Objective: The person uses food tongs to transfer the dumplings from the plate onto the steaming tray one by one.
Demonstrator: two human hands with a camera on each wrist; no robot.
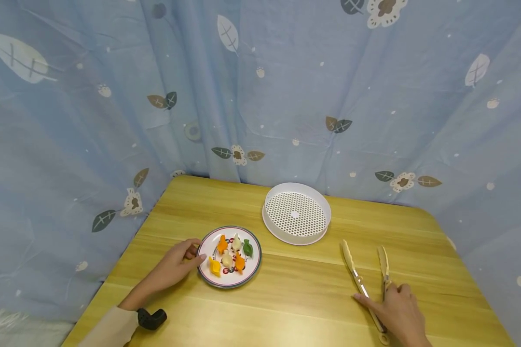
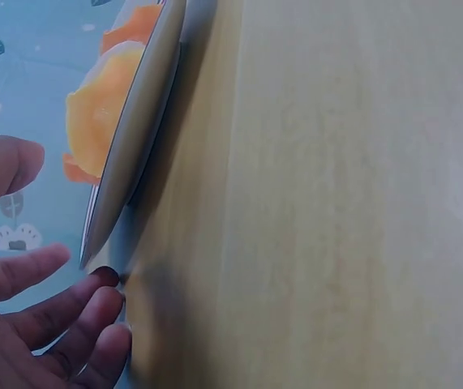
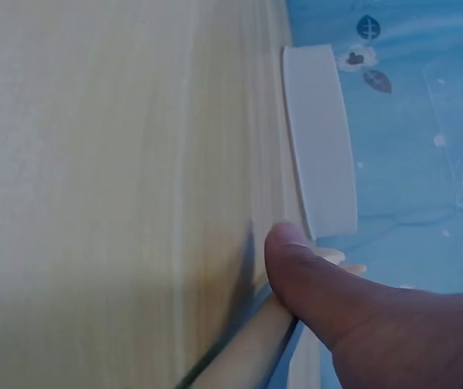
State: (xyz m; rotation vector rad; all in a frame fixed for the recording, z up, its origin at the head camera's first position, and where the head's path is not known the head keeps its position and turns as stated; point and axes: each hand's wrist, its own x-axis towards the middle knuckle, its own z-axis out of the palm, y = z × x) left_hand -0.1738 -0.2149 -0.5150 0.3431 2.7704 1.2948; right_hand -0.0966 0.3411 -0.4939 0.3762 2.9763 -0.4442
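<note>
A white plate with a dark rim [image 1: 253,275] holds several small dumplings: a green one [image 1: 248,248], a yellow one [image 1: 214,266], two orange and two cream ones. My left hand [image 1: 178,264] is at its left edge, thumb above the rim and fingers beside it. In the left wrist view the fingers of the left hand [image 2: 32,324] are loosely spread and the thumb is apart from the plate. Silver tongs with cream tips [image 1: 359,279] lie spread on the table at right. My right hand [image 1: 399,311] grips them, thumb on one arm, fingers at the other.
A white round steamer basket [image 1: 296,236] with a perforated bottom stands at the back middle of the wooden table [image 1: 304,299]. A blue patterned curtain [image 1: 286,96] hangs behind and along the sides. A black strap [image 1: 152,319] is on my left wrist.
</note>
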